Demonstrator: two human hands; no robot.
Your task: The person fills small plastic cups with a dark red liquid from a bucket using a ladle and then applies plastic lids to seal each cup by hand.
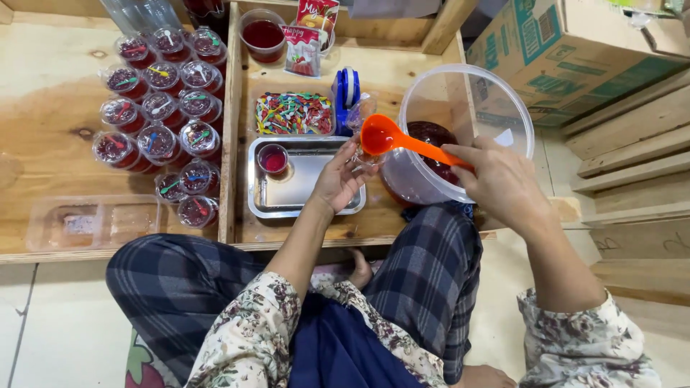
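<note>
**Mia:** What is going on by the shiny metal tray (316, 197)?

**Ben:** The right hand (503, 179) grips an orange plastic scoop (392, 138). The scoop is just above the tray's far right corner, in front of the big clear round tub (496, 93) of dark red jelly.

**Mia:** And the left hand (343, 176)?

**Ben:** It holds a small clear plastic cup (363, 156) right under the scoop. I think this is the filling step.

**Mia:** What does pouring need?

**Ben:** A slow tip, cup held steady. One small filled cup (273, 158) sits on the tray. Many lidded cups (162, 108) stand left of it.
</note>
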